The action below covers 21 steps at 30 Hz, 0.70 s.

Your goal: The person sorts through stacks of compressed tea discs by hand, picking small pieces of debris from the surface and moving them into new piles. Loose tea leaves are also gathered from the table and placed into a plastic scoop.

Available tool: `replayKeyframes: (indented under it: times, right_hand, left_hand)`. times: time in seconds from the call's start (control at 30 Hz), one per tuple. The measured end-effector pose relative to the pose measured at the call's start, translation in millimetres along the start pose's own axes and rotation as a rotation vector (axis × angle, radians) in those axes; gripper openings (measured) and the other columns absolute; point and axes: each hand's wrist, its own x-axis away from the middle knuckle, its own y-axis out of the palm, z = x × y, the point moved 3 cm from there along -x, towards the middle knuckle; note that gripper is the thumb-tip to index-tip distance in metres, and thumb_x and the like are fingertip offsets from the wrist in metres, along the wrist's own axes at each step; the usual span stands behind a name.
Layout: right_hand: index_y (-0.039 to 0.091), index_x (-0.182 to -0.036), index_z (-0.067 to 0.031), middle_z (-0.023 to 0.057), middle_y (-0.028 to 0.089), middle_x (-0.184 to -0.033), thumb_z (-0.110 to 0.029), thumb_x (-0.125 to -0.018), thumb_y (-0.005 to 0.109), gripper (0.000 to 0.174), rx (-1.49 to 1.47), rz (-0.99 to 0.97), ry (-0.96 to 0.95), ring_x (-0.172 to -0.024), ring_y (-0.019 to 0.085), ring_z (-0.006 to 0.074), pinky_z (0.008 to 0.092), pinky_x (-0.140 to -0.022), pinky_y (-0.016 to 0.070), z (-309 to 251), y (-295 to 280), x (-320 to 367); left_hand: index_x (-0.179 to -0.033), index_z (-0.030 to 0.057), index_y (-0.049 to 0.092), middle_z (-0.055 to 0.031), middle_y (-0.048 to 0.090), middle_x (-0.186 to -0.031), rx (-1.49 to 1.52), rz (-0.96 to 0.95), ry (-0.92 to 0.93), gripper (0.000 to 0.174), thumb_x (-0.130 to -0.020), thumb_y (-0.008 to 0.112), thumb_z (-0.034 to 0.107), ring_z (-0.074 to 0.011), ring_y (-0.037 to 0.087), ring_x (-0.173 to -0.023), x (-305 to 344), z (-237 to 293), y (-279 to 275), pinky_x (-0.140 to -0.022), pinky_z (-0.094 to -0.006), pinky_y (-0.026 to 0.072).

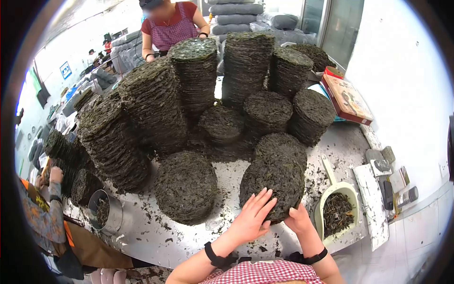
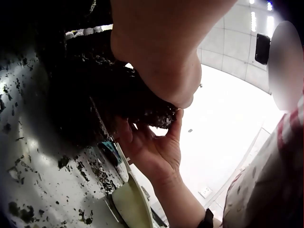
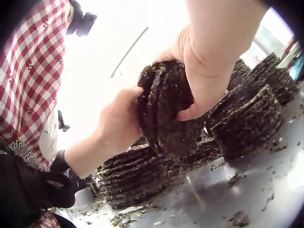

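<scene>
Both hands are on a round stack of dark dried seaweed sheets point(image 1: 274, 182) near the table's front edge. My left hand point(image 1: 253, 217) lies across its top, fingers long and spread, with the thumb at the near rim. My right hand point(image 1: 300, 220) grips the stack's right edge; most of its fingers are hidden in the head view. Seen from the right wrist, the seaweed stack point(image 3: 164, 104) is tilted between the hands, with layered edges showing. Behind it another round seaweed stack point(image 1: 282, 144) is partly covered. A separate round seaweed stack point(image 1: 187, 187) lies to the left.
Tall seaweed piles point(image 1: 248, 66) stand across the back. A pale dustpan point(image 1: 328, 220) with scraps sits at right, near a box point(image 1: 347, 99). A metal pot point(image 1: 113, 215) stands at left. Crumbs litter the table. One person point(image 1: 172, 26) stands opposite, another person's sleeve point(image 1: 42, 213) shows left.
</scene>
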Motion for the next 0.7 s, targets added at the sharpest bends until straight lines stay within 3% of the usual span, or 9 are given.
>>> replayKeyframes:
  times: [0.13, 0.27, 0.3, 0.33, 0.4, 0.47, 0.57, 0.63, 0.7]
  right_hand:
    - [0.036, -0.141, -0.0055, 0.0096, 0.05, -0.136, -0.013, -0.081, 0.07, 0.069, -0.084, 0.025, -0.008, -0.125, 0.05, 0.0254, 0.0429, -0.105, 0.0409, 2, -1, 1]
    - [0.043, -0.139, -0.0056, 0.0102, 0.052, -0.137, -0.029, -0.083, 0.068, 0.066, -0.121, -0.013, 0.023, -0.125, 0.051, 0.0275, 0.0461, -0.106, 0.0394, 4, -14, 8]
    - [0.043, -0.139, -0.0066, 0.0112, 0.053, -0.137, -0.034, -0.082, 0.068, 0.068, -0.111, 0.001, 0.023, -0.125, 0.051, 0.0285, 0.0481, -0.106, 0.0394, 6, -23, 11]
    - [0.043, -0.139, -0.0066, 0.0112, 0.053, -0.137, -0.034, -0.082, 0.068, 0.068, -0.112, 0.004, 0.025, -0.125, 0.051, 0.0285, 0.0481, -0.106, 0.0394, 7, -28, 14]
    - [0.045, -0.137, -0.0051, 0.0109, 0.055, -0.133, -0.03, -0.081, 0.07, 0.066, -0.247, -0.006, 0.04, -0.121, 0.054, 0.029, 0.0474, -0.103, 0.043, 7, -33, 17]
    - [0.046, -0.136, -0.0043, 0.0117, 0.055, -0.133, -0.031, -0.082, 0.069, 0.065, -0.26, -0.031, 0.041, -0.121, 0.054, 0.0293, 0.0476, -0.103, 0.0434, 8, -33, 17]
    - [0.044, -0.137, -0.0037, 0.0117, 0.054, -0.135, -0.031, -0.083, 0.068, 0.066, -0.28, -0.025, 0.068, -0.122, 0.054, 0.0289, 0.0472, -0.103, 0.0434, 15, -35, 15]
    - [0.043, -0.138, -0.0031, 0.0114, 0.055, -0.135, -0.03, -0.083, 0.068, 0.066, -0.302, -0.029, 0.117, -0.123, 0.053, 0.0289, 0.0465, -0.104, 0.0425, 19, -32, 13]
    - [0.043, -0.139, -0.0045, 0.0114, 0.053, -0.137, -0.034, -0.083, 0.068, 0.068, -0.243, -0.034, 0.099, -0.124, 0.052, 0.0288, 0.047, -0.105, 0.0416, 22, -25, 8]
  left_hand:
    - [-0.141, 0.0022, 0.039, -0.0202, 0.04, -0.146, 0.032, 0.009, -0.077, 0.072, -0.071, 0.056, -0.003, -0.0352, 0.038, -0.136, -1, -11, -12, -0.113, -0.0464, 0.0309]
    - [-0.124, -0.0041, 0.053, -0.0192, 0.063, -0.105, -0.048, 0.738, -0.381, 0.039, -0.088, 0.04, 0.005, -0.0292, 0.061, -0.095, 24, -32, -77, -0.088, -0.0352, 0.0468]
    - [-0.121, -0.007, 0.053, -0.0196, 0.061, -0.112, 0.247, 0.886, -0.415, 0.036, -0.096, 0.038, 0.014, -0.0283, 0.058, -0.102, 33, -45, -98, -0.092, -0.036, 0.0447]
    - [-0.125, -0.0084, 0.05, -0.0157, 0.058, -0.123, -0.107, 0.879, -0.494, 0.04, -0.099, 0.041, 0.02, -0.0244, 0.055, -0.111, 54, -59, -122, -0.097, -0.0354, 0.0422]
    - [-0.134, -0.0067, 0.046, -0.0131, 0.054, -0.13, 0.571, 1.26, -0.594, 0.044, -0.099, 0.043, 0.021, -0.0213, 0.053, -0.116, 95, -103, -156, -0.101, -0.0342, 0.041]
    - [-0.135, -0.0046, 0.047, -0.0143, 0.052, -0.134, 0.671, 1.134, -0.626, 0.042, -0.097, 0.04, 0.012, -0.0229, 0.052, -0.119, 112, -104, -188, -0.102, -0.0357, 0.0403]
    - [-0.132, -0.0048, 0.049, -0.0163, 0.053, -0.132, -0.088, 1.185, -0.459, 0.044, -0.089, 0.042, 0.002, -0.026, 0.052, -0.12, 101, -64, -190, -0.103, -0.0381, 0.0401]
    - [-0.134, -0.0019, 0.046, -0.0147, 0.049, -0.137, -0.338, 0.924, -0.256, 0.048, -0.085, 0.045, 0.001, -0.0277, 0.045, -0.129, 74, -20, -162, -0.108, -0.0417, 0.0359]
    - [-0.133, -0.0016, 0.048, -0.0175, 0.042, -0.144, -0.029, 0.422, -0.082, 0.061, -0.079, 0.069, 0.016, -0.0325, 0.04, -0.134, 42, -11, -103, -0.113, -0.0415, 0.0294]
